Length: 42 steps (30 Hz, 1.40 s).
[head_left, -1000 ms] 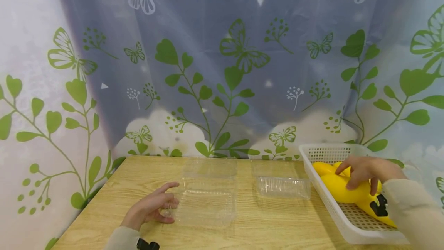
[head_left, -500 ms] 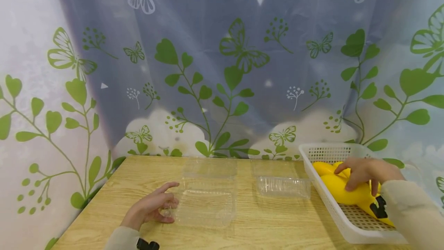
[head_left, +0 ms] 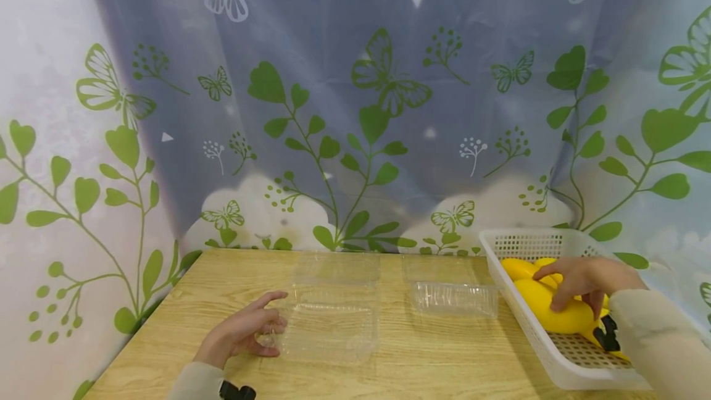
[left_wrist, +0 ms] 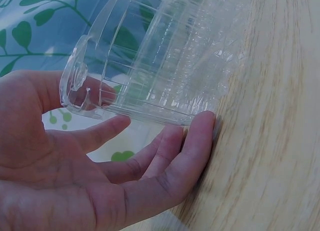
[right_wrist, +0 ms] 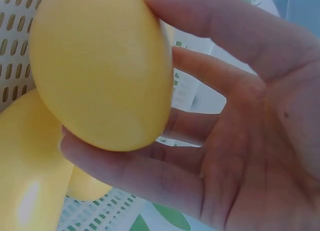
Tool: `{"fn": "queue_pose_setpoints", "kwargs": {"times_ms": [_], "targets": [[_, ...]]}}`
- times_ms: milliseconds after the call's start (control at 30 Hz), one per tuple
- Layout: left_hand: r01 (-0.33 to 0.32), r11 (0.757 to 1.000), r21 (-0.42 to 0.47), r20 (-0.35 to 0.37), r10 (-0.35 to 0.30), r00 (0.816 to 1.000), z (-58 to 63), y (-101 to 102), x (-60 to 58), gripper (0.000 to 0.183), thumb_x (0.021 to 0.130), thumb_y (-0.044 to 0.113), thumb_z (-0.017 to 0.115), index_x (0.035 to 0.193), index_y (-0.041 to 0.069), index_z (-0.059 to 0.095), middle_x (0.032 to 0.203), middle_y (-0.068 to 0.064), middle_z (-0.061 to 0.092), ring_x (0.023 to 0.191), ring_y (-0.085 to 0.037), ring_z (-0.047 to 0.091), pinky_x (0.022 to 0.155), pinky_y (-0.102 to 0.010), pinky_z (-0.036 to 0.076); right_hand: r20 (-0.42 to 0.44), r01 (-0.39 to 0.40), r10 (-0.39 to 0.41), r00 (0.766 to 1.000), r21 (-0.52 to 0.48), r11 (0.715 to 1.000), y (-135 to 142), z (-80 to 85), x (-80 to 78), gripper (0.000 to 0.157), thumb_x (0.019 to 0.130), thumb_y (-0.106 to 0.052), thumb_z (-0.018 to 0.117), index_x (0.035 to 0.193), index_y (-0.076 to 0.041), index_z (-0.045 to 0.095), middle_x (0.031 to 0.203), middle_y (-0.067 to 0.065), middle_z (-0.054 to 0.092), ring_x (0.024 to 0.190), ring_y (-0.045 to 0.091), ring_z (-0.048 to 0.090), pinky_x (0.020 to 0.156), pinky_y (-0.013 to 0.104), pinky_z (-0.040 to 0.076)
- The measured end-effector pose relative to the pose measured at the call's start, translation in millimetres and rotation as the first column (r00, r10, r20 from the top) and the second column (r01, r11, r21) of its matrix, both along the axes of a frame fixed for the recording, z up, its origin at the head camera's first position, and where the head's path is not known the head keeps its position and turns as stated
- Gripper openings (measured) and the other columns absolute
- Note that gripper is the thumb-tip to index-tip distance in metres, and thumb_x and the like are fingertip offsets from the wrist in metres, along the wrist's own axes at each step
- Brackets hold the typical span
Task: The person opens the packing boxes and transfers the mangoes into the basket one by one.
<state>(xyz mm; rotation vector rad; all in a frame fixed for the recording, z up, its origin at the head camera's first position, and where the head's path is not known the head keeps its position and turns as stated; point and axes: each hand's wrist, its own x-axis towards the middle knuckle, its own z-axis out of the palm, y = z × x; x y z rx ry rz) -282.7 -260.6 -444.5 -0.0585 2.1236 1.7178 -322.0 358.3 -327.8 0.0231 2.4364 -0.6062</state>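
My right hand (head_left: 594,279) reaches into the white basket (head_left: 547,357) and grips a smooth yellow mango (head_left: 558,312). In the right wrist view the thumb and fingers curve round the mango (right_wrist: 100,71), and the palm stays apart from it. More mangoes (right_wrist: 25,166) lie beside and beneath it. On the left, my left hand (head_left: 247,329) rests against the side of a clear plastic clamshell box (head_left: 333,332) with its lid folded back. Close up, its loosely bent fingers touch the wall of the box (left_wrist: 155,66) near the corner tab.
A second clear plastic box (head_left: 454,300), lid also laid back, stands between the first box and the basket. The wooden table (head_left: 422,363) ends at a patterned curtain (head_left: 311,110) behind and at the sides.
My right hand's fingers have closed further round the mango, which has shifted slightly toward the front right in the basket. My left hand and both boxes stay where they were.
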Motion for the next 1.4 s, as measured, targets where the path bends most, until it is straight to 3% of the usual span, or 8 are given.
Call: {"fn": "queue_pose_setpoints", "kwargs": {"times_ms": [133,367,667,1067,1167,1267,1400], "targets": [[-0.001,1.0,-0.001,0.001,0.001,1.0,-0.9,-0.2,-1.0,0.069,0.098,0.013,0.053,0.161,0.013,0.027,0.129,-0.025,0.051,0.115,-0.033,0.052,0.072,-0.046,0.065,0.018,0.014,-0.014,1.0,-0.021,1.0,0.3,-1.3,0.6,0.078,0.089,-0.011,0.078,0.154,-0.003,0.036,0.145,0.053,0.02,0.105,0.061,0.064,0.077,0.059,0.064],[-0.004,1.0,0.002,0.008,0.004,1.0,-1.0,0.0,-1.2,0.067,0.099,0.013,0.052,0.161,0.014,0.027,0.129,-0.025,0.051,0.113,-0.032,0.052,0.072,-0.045,0.065,0.002,-0.013,0.013,1.0,0.014,1.0,1.2,-0.8,1.1,0.077,0.088,-0.012,0.078,0.153,-0.003,0.037,0.133,0.046,0.043,0.097,0.052,0.07,0.075,0.056,0.065],[0.002,1.0,-0.001,0.014,-0.002,1.0,1.2,0.2,-0.5,0.067,0.1,0.015,0.052,0.162,0.015,0.027,0.132,-0.026,0.05,0.123,-0.036,0.051,0.073,-0.046,0.065,-0.041,-0.044,0.052,0.998,0.16,0.986,3.0,-1.9,6.4,0.084,0.084,-0.032,0.084,0.154,-0.013,0.042,0.14,0.047,0.038,0.083,0.03,0.075,0.073,0.042,0.066],[-0.008,1.0,-0.001,0.013,0.008,1.0,0.9,-0.1,-0.2,0.067,0.099,0.014,0.053,0.161,0.015,0.027,0.135,-0.027,0.049,0.13,-0.04,0.049,0.073,-0.046,0.065,-0.036,-0.034,0.041,0.999,0.168,0.985,3.0,-0.9,6.1,0.086,0.083,-0.031,0.085,0.155,-0.013,0.041,0.141,0.048,0.037,0.077,0.025,0.074,0.068,0.034,0.065],[-0.006,1.0,-0.001,0.014,0.006,1.0,1.2,0.0,0.0,0.067,0.099,0.014,0.053,0.161,0.015,0.027,0.135,-0.026,0.05,0.129,-0.04,0.049,0.073,-0.046,0.065,-0.021,-0.029,0.032,0.999,0.162,0.986,4.0,-1.8,6.0,0.088,0.082,-0.031,0.085,0.156,-0.014,0.041,0.134,0.043,0.047,0.063,0.015,0.066,0.062,0.029,0.062],[-0.01,1.0,-0.002,0.014,0.01,1.0,1.5,0.4,0.1,0.067,0.099,0.014,0.053,0.161,0.015,0.028,0.135,-0.026,0.049,0.13,-0.04,0.05,0.073,-0.046,0.065,-0.01,-0.03,0.032,0.999,0.171,0.985,4.4,-2.3,7.0,0.089,0.083,-0.031,0.085,0.157,-0.013,0.039,0.12,0.028,0.061,0.054,0.01,0.054,0.057,0.023,0.056],[-0.012,1.0,-0.003,0.016,0.013,1.0,1.2,0.3,0.1,0.067,0.099,0.014,0.053,0.161,0.015,0.028,0.137,-0.027,0.049,0.131,-0.042,0.049,0.073,-0.047,0.065,0.006,-0.03,0.029,1.0,0.161,0.987,3.6,-2.4,8.4,0.089,0.085,-0.027,0.083,0.158,-0.01,0.035,0.113,0.016,0.064,0.053,0.007,0.043,0.055,0.02,0.048]]}}
